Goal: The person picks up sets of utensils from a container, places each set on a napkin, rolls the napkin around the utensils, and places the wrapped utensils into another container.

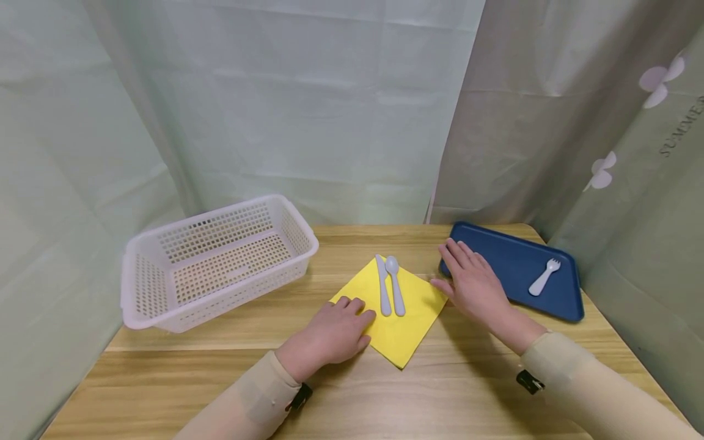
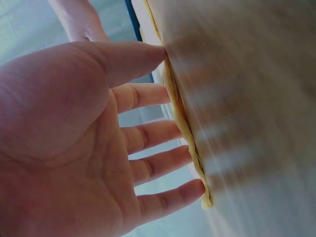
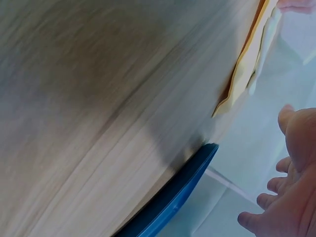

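Observation:
A yellow napkin point(image 1: 409, 333) lies on the wooden table, turned like a diamond, with a pale knife point(image 1: 383, 287) and a pale spoon point(image 1: 396, 287) side by side on it. My left hand point(image 1: 335, 330) touches the napkin's left side with its fingertips, the fingers spread in the left wrist view. Above the gap between the napkin's right corner and a dark blue tray point(image 1: 511, 263), my right hand point(image 1: 475, 284) hovers with loosely extended fingers and holds nothing. On the tray rests a small white fork point(image 1: 544, 277). My right hand hides part of the tray's near left side.
A white perforated basket point(image 1: 305, 244) stands at the back left of the table point(image 1: 231, 379). Pale curtains point(image 1: 308, 110) close off the back and both sides, right behind the basket and the tray.

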Motion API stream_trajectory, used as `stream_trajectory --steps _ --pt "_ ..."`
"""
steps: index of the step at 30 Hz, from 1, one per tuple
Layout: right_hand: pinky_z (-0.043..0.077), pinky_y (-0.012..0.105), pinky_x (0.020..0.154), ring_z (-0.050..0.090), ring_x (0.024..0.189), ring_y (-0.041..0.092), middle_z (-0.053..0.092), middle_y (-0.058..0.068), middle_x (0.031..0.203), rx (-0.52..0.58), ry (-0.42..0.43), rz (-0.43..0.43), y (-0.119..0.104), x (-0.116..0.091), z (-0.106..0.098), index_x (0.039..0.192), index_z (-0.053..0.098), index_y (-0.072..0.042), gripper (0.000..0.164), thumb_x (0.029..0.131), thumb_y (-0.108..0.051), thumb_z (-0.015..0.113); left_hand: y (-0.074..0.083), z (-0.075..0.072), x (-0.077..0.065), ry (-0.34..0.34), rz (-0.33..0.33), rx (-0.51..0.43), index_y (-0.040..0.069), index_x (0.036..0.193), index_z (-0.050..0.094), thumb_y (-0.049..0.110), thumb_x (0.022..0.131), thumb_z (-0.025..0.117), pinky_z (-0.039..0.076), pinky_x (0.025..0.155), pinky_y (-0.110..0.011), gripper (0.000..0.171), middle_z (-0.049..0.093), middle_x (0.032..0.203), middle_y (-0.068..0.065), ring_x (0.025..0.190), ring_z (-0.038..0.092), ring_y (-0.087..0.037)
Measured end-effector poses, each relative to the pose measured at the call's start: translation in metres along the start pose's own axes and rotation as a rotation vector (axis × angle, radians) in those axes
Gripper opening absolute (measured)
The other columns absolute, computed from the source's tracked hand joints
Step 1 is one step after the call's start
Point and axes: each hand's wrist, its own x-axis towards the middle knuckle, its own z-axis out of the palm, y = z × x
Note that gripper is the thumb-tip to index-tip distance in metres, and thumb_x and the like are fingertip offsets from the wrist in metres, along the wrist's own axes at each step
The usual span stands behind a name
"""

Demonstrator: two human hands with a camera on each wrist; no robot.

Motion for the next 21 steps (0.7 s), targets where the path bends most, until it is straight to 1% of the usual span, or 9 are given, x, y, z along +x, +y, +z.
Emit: stream_trajectory --steps 5,12,16,21 --pt "0.026 0.067 0.127 0.027 0.163 0.047 0.029 0.024 0.177 0.011 -0.020 0.047 0.008 0.000 0.001 0.170 0.039 -0.002 0.083 0.107 -0.044 0.073 0.000 0.001 0.000 0.011 0.005 0.003 0.020 0.141 0.066 0.041 0.108 0.072 0.055 0.095 -0.049 0.040 0.061 0.141 -0.008 0.124 0.059 -0.030" --pt "0.023 0.068 0.128 0.025 0.163 0.048 0.028 0.026 0.177 0.003 -0.025 0.083 0.022 -0.001 -0.001 0.170 0.037 0.000 0.082 0.108 -0.043 0.071 0.000 0.001 -0.001 0.033 0.015 0.007 0.020 0.138 0.067 0.040 0.107 0.072 0.056 0.092 -0.050 0.037 0.061 0.139 -0.008 0.123 0.060 -0.031" --pt "0.021 0.068 0.128 0.023 0.163 0.049 0.027 0.027 0.177 0.013 -0.034 0.104 0.029 -0.002 -0.003 0.171 0.034 0.000 0.082 0.110 -0.045 0.067 0.000 0.000 -0.001 0.028 0.010 0.000 0.019 0.139 0.067 0.039 0.107 0.073 0.056 0.093 -0.050 0.038 0.061 0.140 -0.008 0.124 0.059 -0.031" --pt "0.018 0.068 0.129 0.019 0.164 0.050 0.022 0.028 0.178 0.018 -0.067 0.125 0.039 -0.003 -0.005 0.172 0.029 0.000 0.082 0.113 -0.047 0.061 0.000 0.000 -0.001 0.024 0.009 -0.005 0.019 0.140 0.067 0.039 0.107 0.073 0.056 0.094 -0.051 0.038 0.061 0.141 -0.008 0.125 0.059 -0.032"
